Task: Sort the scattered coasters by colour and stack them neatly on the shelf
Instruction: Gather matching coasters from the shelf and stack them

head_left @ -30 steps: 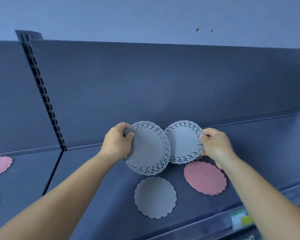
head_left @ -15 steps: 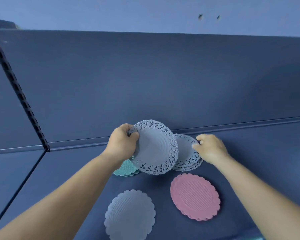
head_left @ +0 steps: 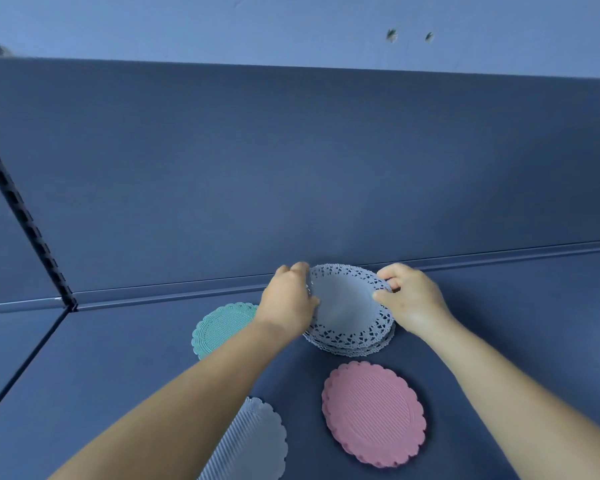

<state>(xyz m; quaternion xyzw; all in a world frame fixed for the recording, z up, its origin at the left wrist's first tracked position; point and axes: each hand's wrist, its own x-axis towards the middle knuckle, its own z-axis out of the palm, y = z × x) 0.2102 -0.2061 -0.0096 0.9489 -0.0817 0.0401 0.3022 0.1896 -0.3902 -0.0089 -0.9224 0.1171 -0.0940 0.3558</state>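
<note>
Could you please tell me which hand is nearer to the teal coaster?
Left. The left hand sits right beside the teal coaster, overlapping its right edge in view, while the right hand is further right, across the grey lace stack.

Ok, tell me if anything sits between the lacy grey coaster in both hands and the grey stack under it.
Nothing visible does. Left hand and right hand hold the lacy grey coaster directly over the grey stack.
</note>
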